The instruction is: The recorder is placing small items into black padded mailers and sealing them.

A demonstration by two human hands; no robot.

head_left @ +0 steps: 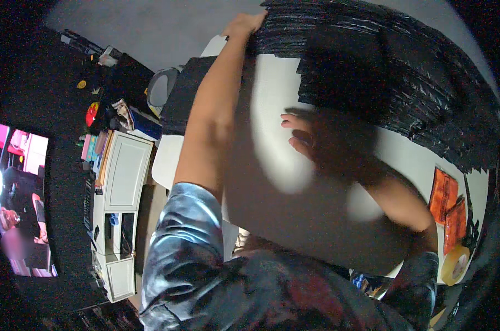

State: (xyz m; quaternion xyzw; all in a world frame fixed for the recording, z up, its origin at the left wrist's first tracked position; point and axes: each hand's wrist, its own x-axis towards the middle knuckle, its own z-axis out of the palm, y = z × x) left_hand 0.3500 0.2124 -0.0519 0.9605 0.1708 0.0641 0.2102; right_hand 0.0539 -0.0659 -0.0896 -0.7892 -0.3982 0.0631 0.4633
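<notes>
Rows of shiny black plastic packets (344,33), crinkled and overlapping, lie across the far side of a white table (277,83). My left arm stretches far forward, and my left hand (247,25) touches the left end of the farthest row. Its fingertips are small and partly lost against the black plastic, so their grip is unclear. Nearer, over the tabletop, my right hand (310,140) hovers just short of the packets. Its fingers and thumb are apart, with nothing visible between them; deep shadow covers most of this hand.
Orange packets (446,193) and a roll of clear tape (454,265) lie at the table's right side. To the left stand a white cabinet (127,171) with books on top, a grey chair (161,88) and a lit screen (26,204). Shadow covers much of the tabletop.
</notes>
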